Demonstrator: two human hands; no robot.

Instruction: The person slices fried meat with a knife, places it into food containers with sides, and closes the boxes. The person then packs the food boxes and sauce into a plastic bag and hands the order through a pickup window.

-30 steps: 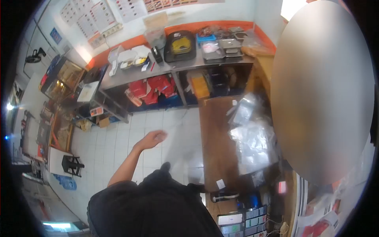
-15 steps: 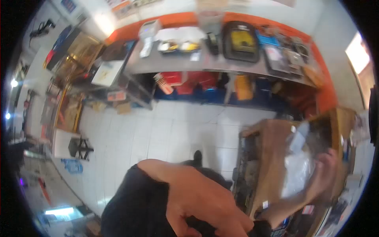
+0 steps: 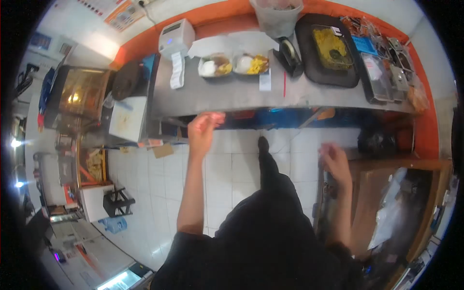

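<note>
My left hand (image 3: pixel 204 126) is raised just in front of the steel counter (image 3: pixel 217 96), its fingers curled together; whether anything small is in them is hidden. My right hand (image 3: pixel 334 159) hangs over the floor near the wooden table, blurred, with its fingers bent. On the counter two open food boxes stand side by side, the left box (image 3: pixel 214 66) and the right box (image 3: pixel 251 64), both with white and yellow food. A white slip (image 3: pixel 265 81) and a red stick (image 3: pixel 284 84) lie near them. The black tape dispenser (image 3: pixel 290 57) stands to their right.
A white printer (image 3: pixel 177 38) with a paper strip stands at the counter's left. Farther right are a black tray (image 3: pixel 305 48) with a yellow-filled container and steel containers (image 3: pixel 398 77). The wooden table (image 3: pixel 363 193) bears plastic bags (image 3: pixel 386 217). A black stool (image 3: pixel 118 202) stands left.
The view has turned and moved closer to the counter. My right hand has left the area above the plastic bags on the wooden table. My left hand is now raised near the counter's edge.
</note>
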